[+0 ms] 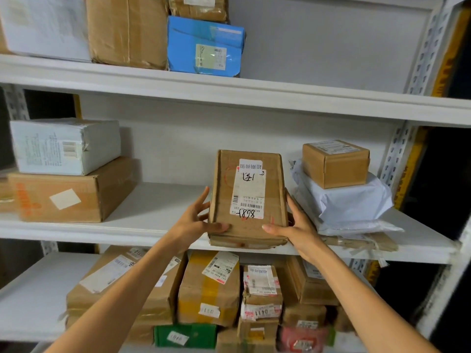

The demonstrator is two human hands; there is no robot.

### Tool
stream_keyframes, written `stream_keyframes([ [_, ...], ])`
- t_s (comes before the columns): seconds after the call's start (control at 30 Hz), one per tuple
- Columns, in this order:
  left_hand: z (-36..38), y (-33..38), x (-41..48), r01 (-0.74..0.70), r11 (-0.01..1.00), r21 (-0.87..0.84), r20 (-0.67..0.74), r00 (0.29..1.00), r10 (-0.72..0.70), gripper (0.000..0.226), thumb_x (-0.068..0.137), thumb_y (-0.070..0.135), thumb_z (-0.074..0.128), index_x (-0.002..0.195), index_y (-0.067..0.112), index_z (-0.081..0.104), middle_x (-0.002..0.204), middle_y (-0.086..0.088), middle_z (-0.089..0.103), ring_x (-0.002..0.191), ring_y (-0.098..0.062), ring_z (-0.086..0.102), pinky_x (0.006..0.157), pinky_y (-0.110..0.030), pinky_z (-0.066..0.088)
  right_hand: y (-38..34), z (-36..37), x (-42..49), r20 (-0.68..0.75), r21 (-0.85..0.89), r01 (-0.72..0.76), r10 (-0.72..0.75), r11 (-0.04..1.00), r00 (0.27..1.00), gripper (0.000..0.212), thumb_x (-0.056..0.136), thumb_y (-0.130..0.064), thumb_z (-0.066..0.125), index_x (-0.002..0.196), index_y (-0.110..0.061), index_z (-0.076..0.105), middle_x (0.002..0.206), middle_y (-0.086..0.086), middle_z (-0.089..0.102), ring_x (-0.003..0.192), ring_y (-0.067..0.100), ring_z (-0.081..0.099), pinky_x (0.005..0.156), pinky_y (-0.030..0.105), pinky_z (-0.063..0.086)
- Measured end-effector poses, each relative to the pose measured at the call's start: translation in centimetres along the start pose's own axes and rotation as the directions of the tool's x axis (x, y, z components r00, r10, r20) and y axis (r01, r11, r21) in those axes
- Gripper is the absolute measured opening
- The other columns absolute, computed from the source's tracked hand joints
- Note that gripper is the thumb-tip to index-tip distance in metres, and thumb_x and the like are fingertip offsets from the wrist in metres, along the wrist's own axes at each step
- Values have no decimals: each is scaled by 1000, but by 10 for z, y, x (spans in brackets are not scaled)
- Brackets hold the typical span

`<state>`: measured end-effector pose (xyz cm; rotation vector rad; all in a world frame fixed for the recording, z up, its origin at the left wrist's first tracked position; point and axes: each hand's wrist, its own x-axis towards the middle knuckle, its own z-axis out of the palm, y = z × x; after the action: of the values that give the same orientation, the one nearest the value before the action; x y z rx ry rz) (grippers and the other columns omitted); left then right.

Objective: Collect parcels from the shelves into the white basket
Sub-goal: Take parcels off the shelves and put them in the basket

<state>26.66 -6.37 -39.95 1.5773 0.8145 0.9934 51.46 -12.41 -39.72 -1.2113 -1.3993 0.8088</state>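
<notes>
A brown cardboard parcel (248,197) with a white label marked 868 lies at the front edge of the middle shelf (158,207). My left hand (196,220) grips its left side, thumb on top near the front corner. My right hand (295,225) grips the right side, thumb on the top face. The parcel's front end overhangs the shelf edge slightly. No white basket is in view.
On the middle shelf, a white box (63,146) sits on a large brown box (68,197) at the left; a small brown box (336,163) tops white bags (344,200) at the right. A blue parcel (204,47) stands above. Several parcels crowd the lower shelf (211,289).
</notes>
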Motion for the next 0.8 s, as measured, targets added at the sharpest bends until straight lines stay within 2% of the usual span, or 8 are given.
stream_keyframes([
  [0.1, -3, 1, -3, -5, 1000, -12, 29, 1000, 5, 106, 71, -4, 76, 151, 33, 17, 140, 7, 40, 127, -21, 45, 97, -38, 46, -3, 10, -11, -73, 24, 17, -15, 1000, 997, 97, 71, -6, 80, 147, -39, 29, 118, -27, 56, 121, 5, 50, 96, 28, 48],
  [0.2, -8, 3, -9, -39, 999, -20, 92, 995, 41, 101, 70, -13, 73, 145, 37, 29, 126, 13, 50, 105, -12, 59, 75, -27, 57, -1, 20, -23, -124, 29, 35, -31, 999, 992, 84, 74, -8, 78, 138, -44, 37, 108, -27, 67, 109, -3, 60, 97, 29, 50],
  [0.27, -11, 3, -14, -70, 998, -1, 127, 989, 69, 95, 69, -15, 73, 134, 45, 38, 120, 13, 55, 101, -13, 61, 68, -23, 56, 3, 27, -33, -137, 7, 43, -42, 999, 990, 80, 74, -6, 80, 136, -42, 44, 110, -22, 69, 108, -2, 62, 95, 31, 52],
  [0.37, -11, -2, -25, -114, 993, 28, 170, 980, 108, 97, 68, -13, 75, 137, 44, 39, 126, 10, 57, 111, -17, 57, 72, -25, 56, 6, 33, -50, -175, -9, 59, -60, 998, 983, 82, 70, -4, 82, 137, -36, 47, 117, -12, 68, 112, 3, 61, 96, 38, 52],
  [0.47, -1, -10, -34, -147, 989, 22, 208, 968, 140, 103, 66, -8, 79, 146, 37, 33, 130, 9, 58, 116, -18, 57, 78, -30, 58, 1, 28, -70, -246, -44, 59, -68, 997, 967, 82, 68, -1, 82, 127, -46, 47, 111, -18, 68, 106, -6, 60, 95, 29, 52],
  [0.53, 12, -10, -37, -178, 984, -12, 236, 956, 176, 105, 65, -9, 80, 146, 38, 32, 131, 12, 58, 118, -17, 56, 81, -30, 57, -5, 20, -86, -299, -78, 52, -73, 996, 952, 89, 66, 0, 83, 131, -47, 44, 116, -18, 66, 112, -2, 58, 93, 25, 52],
  [0.67, 47, 0, -39, -215, 974, -77, 346, 910, 228, 106, 61, -1, 85, 142, 43, 33, 132, 18, 56, 122, -17, 53, 94, -40, 52, -24, -1, -127, -428, -150, 39, -100, 988, 898, 100, 65, -4, 85, 141, -45, 36, 134, -12, 57, 126, 7, 50, 102, 33, 47],
  [0.8, 93, 0, -45, -218, 963, -158, 460, 847, 267, 105, 60, -4, 85, 142, 40, 37, 129, 18, 59, 121, -13, 55, 95, -38, 52, -42, -20, -188, -528, -244, 7, -139, 970, 838, 95, 68, -2, 83, 145, -35, 38, 130, -7, 60, 124, 10, 53, 102, 39, 47],
])
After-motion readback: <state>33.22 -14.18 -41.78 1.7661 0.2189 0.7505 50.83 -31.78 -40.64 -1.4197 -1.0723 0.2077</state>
